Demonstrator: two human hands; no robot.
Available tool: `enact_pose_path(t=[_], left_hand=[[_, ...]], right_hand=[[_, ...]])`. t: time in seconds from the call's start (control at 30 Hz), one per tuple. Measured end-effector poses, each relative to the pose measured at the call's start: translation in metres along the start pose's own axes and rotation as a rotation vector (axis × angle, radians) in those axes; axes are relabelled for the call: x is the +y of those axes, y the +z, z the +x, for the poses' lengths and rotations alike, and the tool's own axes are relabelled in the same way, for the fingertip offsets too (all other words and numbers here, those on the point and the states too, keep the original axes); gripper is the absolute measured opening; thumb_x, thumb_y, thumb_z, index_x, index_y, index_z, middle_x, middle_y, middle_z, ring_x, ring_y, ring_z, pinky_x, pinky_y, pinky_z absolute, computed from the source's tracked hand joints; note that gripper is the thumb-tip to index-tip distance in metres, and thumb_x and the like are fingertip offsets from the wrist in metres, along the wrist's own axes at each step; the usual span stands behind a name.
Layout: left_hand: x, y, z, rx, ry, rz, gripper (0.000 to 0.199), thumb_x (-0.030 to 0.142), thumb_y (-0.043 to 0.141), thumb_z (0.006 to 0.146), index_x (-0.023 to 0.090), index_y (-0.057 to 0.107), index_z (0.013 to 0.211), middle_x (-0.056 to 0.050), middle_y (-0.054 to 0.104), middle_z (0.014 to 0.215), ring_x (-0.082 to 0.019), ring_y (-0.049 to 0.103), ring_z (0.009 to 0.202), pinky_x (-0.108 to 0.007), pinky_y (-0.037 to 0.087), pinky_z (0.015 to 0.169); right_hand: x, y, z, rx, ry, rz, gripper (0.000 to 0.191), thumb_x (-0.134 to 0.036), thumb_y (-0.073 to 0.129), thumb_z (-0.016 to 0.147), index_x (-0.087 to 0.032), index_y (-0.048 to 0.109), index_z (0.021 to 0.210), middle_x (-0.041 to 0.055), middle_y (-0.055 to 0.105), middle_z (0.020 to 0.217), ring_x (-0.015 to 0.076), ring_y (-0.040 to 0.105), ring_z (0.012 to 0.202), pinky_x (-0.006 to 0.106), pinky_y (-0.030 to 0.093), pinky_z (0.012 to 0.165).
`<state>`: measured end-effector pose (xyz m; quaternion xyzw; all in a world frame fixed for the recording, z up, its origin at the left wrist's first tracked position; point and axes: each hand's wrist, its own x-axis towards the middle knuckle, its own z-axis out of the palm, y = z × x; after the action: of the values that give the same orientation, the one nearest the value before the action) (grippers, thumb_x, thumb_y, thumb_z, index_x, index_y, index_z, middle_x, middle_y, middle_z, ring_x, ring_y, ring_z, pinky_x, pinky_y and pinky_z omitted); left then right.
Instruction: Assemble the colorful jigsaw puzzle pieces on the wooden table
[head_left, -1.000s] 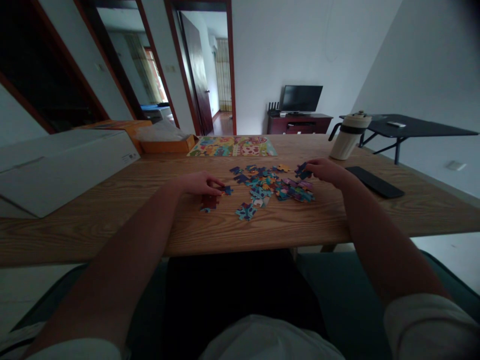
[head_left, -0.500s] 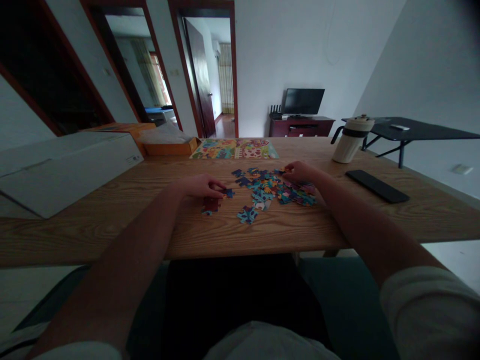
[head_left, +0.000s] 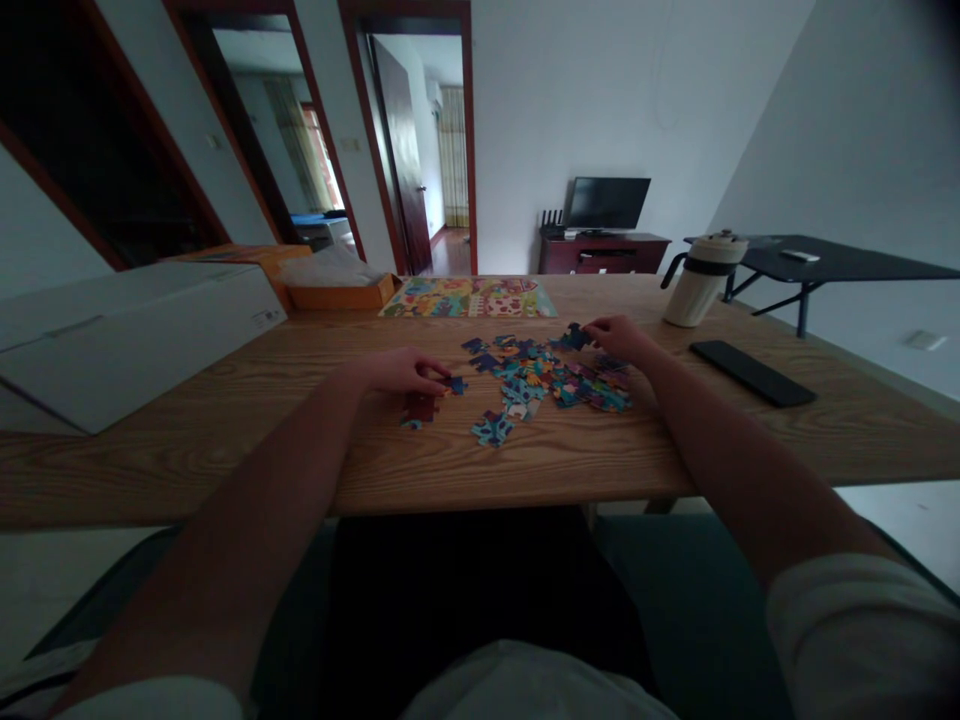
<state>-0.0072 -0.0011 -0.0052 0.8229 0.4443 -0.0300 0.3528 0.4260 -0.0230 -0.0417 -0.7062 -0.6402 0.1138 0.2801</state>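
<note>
Right grip (head_left: 616, 335) pinches nearly closed on a dark-blue jigsaw piece (head_left: 574, 337) at the far edge of the puzzle pile (head_left: 534, 375); left grip (head_left: 403, 370) touches a small blue piece (head_left: 457, 385), closure unclear; light edge pressure should avoid bending either.

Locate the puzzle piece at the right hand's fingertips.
Head view, just right of centre: the dark blue puzzle piece is left of the right hand, at the far side of the loose pieces.

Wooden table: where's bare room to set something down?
Free on the wooden table: between the white box and left hand; right of the flat black object; between the jigsaw pieces and near edge. Crowded: centre, pieces clustered between left hand and right hand.
</note>
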Motion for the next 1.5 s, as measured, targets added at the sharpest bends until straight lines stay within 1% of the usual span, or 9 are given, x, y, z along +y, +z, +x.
enact_pose_path(t=[0.17, 0.3, 0.37, 0.5, 0.57, 0.67, 1.0, 1.27, 1.5], left_hand=[[0.003, 0.0, -0.001, 0.003, -0.015, -0.011, 0.075, 0.056, 0.079, 0.081, 0.02, 0.063, 0.144, -0.005, 0.08, 0.088, -0.022, 0.073, 0.079, -0.028, 0.048, 0.073], [0.008, 0.003, -0.004, -0.064, -0.054, -0.128, 0.083, 0.059, 0.08, 0.078, 0.022, 0.058, 0.149, -0.005, 0.081, 0.088, -0.023, 0.074, 0.077, -0.029, 0.05, 0.071], [0.009, 0.003, -0.005, -0.056, -0.06, -0.137, 0.082, 0.059, 0.082, 0.077, 0.024, 0.06, 0.148, -0.004, 0.081, 0.086, -0.023, 0.074, 0.076, -0.029, 0.05, 0.07], [0.01, 0.003, -0.005, -0.06, -0.061, -0.16, 0.08, 0.057, 0.083, 0.077, 0.023, 0.061, 0.146, -0.003, 0.08, 0.084, -0.021, 0.074, 0.074, -0.028, 0.051, 0.07], [0.01, 0.003, -0.006, -0.09, -0.056, -0.192, 0.083, 0.059, 0.083, 0.076, 0.022, 0.059, 0.148, -0.004, 0.08, 0.084, -0.022, 0.074, 0.074, -0.029, 0.051, 0.07], [0.011, 0.003, -0.006, -0.09, -0.047, -0.204, 0.088, 0.06, 0.083, 0.075, 0.022, 0.058, 0.149, -0.004, 0.08, 0.083, -0.023, 0.074, 0.075, -0.029, 0.052, 0.071], [0.007, 0.003, -0.004, -0.064, -0.029, -0.146, 0.079, 0.058, 0.082, 0.079, 0.023, 0.06, 0.146, -0.004, 0.08, 0.085, -0.021, 0.073, 0.076, -0.028, 0.051, 0.073], [0.008, 0.003, -0.004, -0.094, -0.028, -0.149, 0.089, 0.063, 0.082, 0.076, 0.021, 0.056, 0.151, -0.006, 0.08, 0.088, -0.023, 0.073, 0.077, -0.031, 0.051, 0.072], [0.004, 0.002, -0.001, -0.064, -0.034, -0.129, 0.091, 0.061, 0.083, 0.075, 0.02, 0.055, 0.151, -0.006, 0.081, 0.09, -0.023, 0.073, 0.077, -0.029, 0.049, 0.071]], right_hand=[[0.0, -0.003, 0.0, 0.007, 0.041, -0.026, 0.029, -0.03, 0.058, 0.1, -0.014, 0.081, 0.103, 0.0125, 0.08, 0.092, 0.022, 0.072, 0.08, 0.03, 0.054, 0.074], [-0.01, -0.004, -0.006, 0.067, -0.029, -0.106, 0.029, -0.028, 0.064, 0.095, -0.015, 0.078, 0.117, 0.0152, 0.078, 0.115, 0.026, 0.073, 0.098, 0.035, 0.055, 0.089], [-0.021, -0.002, -0.014, -0.034, -0.131, -0.077, 0.033, -0.036, 0.069, 0.093, -0.017, 0.078, 0.119, 0.0131, 0.078, 0.116, 0.0253, 0.073, 0.096, 0.035, 0.055, 0.089], [-0.05, 0.003, -0.037, -0.407, -0.28, -0.026, 0.048, -0.054, 0.079, 0.082, -0.023, 0.078, 0.119, 0.0069, 0.08, 0.103, 0.0235, 0.073, 0.085, 0.033, 0.056, 0.078], [-0.061, 0.005, -0.045, -0.472, -0.311, -0.036, 0.057, -0.054, 0.083, 0.077, -0.024, 0.075, 0.125, 0.0061, 0.079, 0.104, 0.0239, 0.072, 0.086, 0.033, 0.055, 0.079], [-0.068, 0.007, -0.049, -0.468, -0.341, -0.072, 0.058, -0.052, 0.083, 0.077, -0.022, 0.075, 0.126, 0.0066, 0.079, 0.105, 0.0235, 0.071, 0.087, 0.032, 0.054, 0.079], [-0.071, 0.008, -0.054, -0.445, -0.231, 0.071, 0.029, -0.041, 0.079, 0.086, -0.024, 0.071, 0.108, 0.0023, 0.076, 0.082, 0.0153, 0.066, 0.06, 0.025, 0.049, 0.053], [-0.062, 0.01, -0.043, -0.321, -0.316, 0.195, 0.016, -0.033, 0.076, 0.088, -0.021, 0.067, 0.096, 0.0074, 0.078, 0.1, 0.0178, 0.07, 0.081, 0.026, 0.055, 0.068], [-0.063, 0.007, -0.044, -0.268, -0.077, 0.352, 0.026, -0.041, 0.071, 0.094, -0.022, 0.057, 0.104, 0.0047, 0.079, 0.093, 0.0131, 0.064, 0.061, 0.021, 0.043, 0.051]])
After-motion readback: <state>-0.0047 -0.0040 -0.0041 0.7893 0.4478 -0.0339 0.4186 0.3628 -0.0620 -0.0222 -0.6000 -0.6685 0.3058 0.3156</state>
